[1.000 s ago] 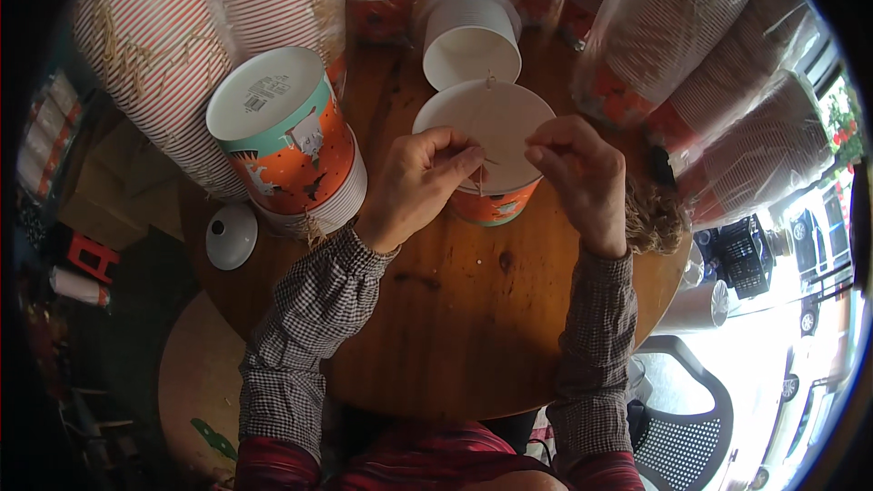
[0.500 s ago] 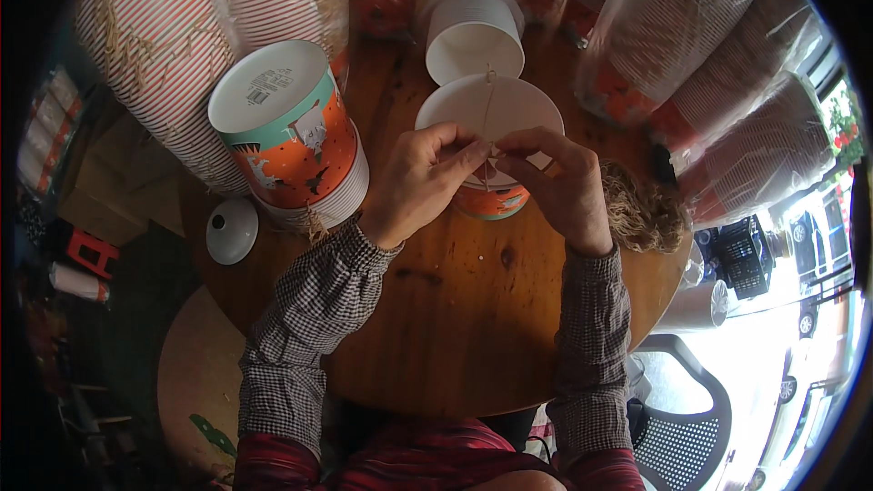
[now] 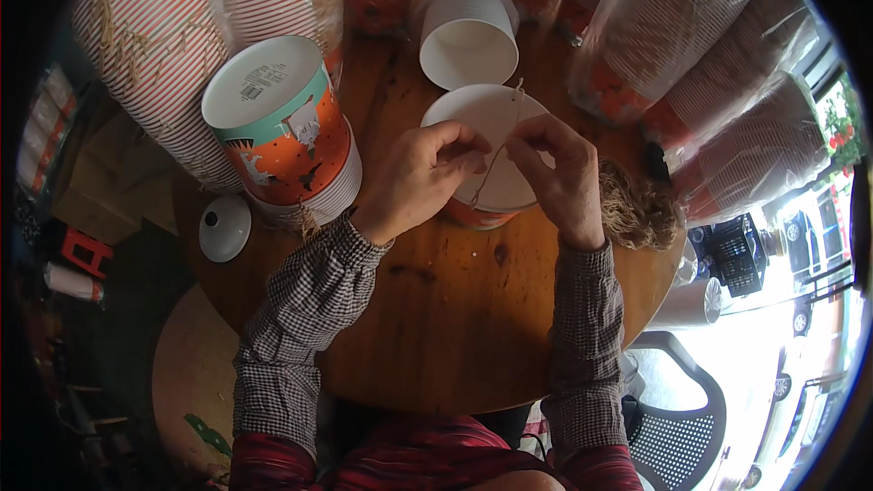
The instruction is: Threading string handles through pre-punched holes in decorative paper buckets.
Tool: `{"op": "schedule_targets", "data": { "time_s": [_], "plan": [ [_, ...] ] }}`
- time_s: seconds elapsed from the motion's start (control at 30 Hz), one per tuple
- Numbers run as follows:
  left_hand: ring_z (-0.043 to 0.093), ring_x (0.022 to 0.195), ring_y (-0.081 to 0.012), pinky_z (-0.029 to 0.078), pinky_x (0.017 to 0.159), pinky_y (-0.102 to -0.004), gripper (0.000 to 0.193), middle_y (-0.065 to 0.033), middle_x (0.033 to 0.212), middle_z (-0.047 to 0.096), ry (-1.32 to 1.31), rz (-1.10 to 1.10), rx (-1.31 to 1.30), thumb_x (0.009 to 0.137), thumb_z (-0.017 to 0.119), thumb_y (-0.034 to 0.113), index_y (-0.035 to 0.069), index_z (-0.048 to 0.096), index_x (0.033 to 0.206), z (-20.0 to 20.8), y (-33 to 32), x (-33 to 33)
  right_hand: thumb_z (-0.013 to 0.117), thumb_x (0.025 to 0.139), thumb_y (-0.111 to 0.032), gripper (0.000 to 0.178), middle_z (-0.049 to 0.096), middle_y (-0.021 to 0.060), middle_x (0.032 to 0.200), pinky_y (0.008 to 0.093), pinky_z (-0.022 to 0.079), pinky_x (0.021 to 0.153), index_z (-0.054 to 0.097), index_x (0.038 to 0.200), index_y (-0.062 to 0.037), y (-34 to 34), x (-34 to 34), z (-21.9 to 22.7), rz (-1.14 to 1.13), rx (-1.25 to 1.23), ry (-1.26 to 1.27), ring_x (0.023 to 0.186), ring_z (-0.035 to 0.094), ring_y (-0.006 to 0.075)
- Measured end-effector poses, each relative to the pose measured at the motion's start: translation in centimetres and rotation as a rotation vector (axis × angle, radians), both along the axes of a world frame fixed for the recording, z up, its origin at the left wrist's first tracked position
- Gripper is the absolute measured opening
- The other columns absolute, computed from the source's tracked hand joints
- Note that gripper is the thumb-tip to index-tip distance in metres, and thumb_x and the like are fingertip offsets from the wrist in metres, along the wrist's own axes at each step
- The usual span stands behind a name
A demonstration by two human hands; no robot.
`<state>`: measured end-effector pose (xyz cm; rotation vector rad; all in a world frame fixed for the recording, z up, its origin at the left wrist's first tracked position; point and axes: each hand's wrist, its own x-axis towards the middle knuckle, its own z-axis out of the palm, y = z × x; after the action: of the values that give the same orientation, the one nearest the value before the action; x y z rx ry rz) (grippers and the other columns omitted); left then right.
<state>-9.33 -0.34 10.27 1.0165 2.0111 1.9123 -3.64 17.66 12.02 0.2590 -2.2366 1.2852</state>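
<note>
A paper bucket [image 3: 455, 107], white inside and orange outside, stands upright on the round wooden table. A thin twine cord [image 3: 487, 176] runs across its mouth from the far rim to the near side. My right hand [image 3: 566, 177] pinches this cord between thumb and fingertips above the bucket. Just left of the cord, my left hand [image 3: 418, 177] has curled fingers, with a gap between thumb and index tip; I see nothing held there. Both hands hover over the bucket's mouth and hide parts of its rim. Right of the bucket lies a bundle of twine cords [image 3: 641, 209].
Upside-down stacked buckets [image 3: 296, 141] stand at left beside a round white lid [image 3: 225, 229]. Another white bucket stack [image 3: 468, 50] lies behind. Tall wrapped bucket stacks [image 3: 673, 27] crowd the far and right edges. A grey chair [image 3: 677, 441] stands at lower right.
My fingertips, which met over the cord, have drawn apart. The cord's upper part has swung right with my right hand, and the bucket has tilted or shifted slightly.
</note>
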Motion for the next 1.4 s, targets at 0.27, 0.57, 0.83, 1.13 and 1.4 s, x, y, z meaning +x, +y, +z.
{"op": "schedule_targets", "data": {
  "time_s": [0.27, 0.57, 0.83, 1.13, 1.4],
  "plan": [
    [0.066, 0.082, -0.0263, 0.050, 0.081, -0.0350, 0.008, -0.0133, 0.084, 0.066, 0.492, 0.175, -0.302, 0.087, 0.057, 0.004, 0.000, 0.061, 0.092, -0.2, 0.1, 0.7, 0.059, 0.084, 0.004, 0.007, 0.064, 0.0055, 0.087, 0.0239, 0.050, 0.076, 0.058, 0.091, 0.0030, 0.2, 0.0, 0.0, 0.132, -0.083, -0.104, 0.081, 0.062, 0.0096],
    [0.064, 0.082, -0.0325, 0.040, 0.097, -0.0474, 0.009, -0.0136, 0.080, 0.066, 0.600, 0.086, -0.471, 0.089, 0.054, 0.009, 0.005, 0.061, 0.092, -1.0, -0.6, 0.1, 0.059, 0.084, 0.003, 0.008, 0.066, 0.0064, 0.088, 0.0243, 0.051, 0.076, 0.059, 0.092, 0.0027, -0.7, 0.2, -0.1, 0.105, -0.033, -0.093, 0.081, 0.062, 0.0091],
    [0.068, 0.087, -0.0217, 0.049, 0.089, -0.0324, 0.017, -0.0125, 0.088, 0.068, -0.019, -0.265, -0.205, 0.091, 0.049, -0.001, -0.001, 0.059, 0.104, 0.8, -0.4, 0.8, 0.063, 0.084, -0.002, 0.008, 0.062, 0.0030, 0.080, 0.0238, 0.049, 0.071, 0.059, 0.090, 0.0014, -0.8, 0.3, 0.0, 0.014, -0.019, -0.047, 0.075, 0.059, 0.0072],
    [0.062, 0.100, -0.0150, 0.052, 0.087, -0.0283, 0.030, -0.0088, 0.106, 0.064, -0.181, -0.328, -0.070, 0.087, 0.048, -0.011, -0.005, 0.056, 0.115, 1.2, -0.9, 0.5, 0.060, 0.085, 0.004, 0.007, 0.061, 0.0048, 0.083, 0.0236, 0.050, 0.071, 0.057, 0.091, 0.0036, -0.6, 0.3, 0.1, 0.142, -0.188, -0.052, 0.075, 0.062, 0.0109],
    [0.064, 0.094, -0.0150, 0.052, 0.085, -0.0291, 0.032, -0.0078, 0.098, 0.067, -0.020, -0.252, -0.134, 0.085, 0.057, -0.008, 0.000, 0.057, 0.115, 0.1, -0.7, 0.4, 0.061, 0.085, 0.001, 0.007, 0.063, 0.0044, 0.082, 0.0237, 0.050, 0.071, 0.059, 0.091, 0.0025, -0.4, 0.7, 0.6, 0.123, -0.173, -0.060, 0.075, 0.062, 0.0096]
  ]
}}
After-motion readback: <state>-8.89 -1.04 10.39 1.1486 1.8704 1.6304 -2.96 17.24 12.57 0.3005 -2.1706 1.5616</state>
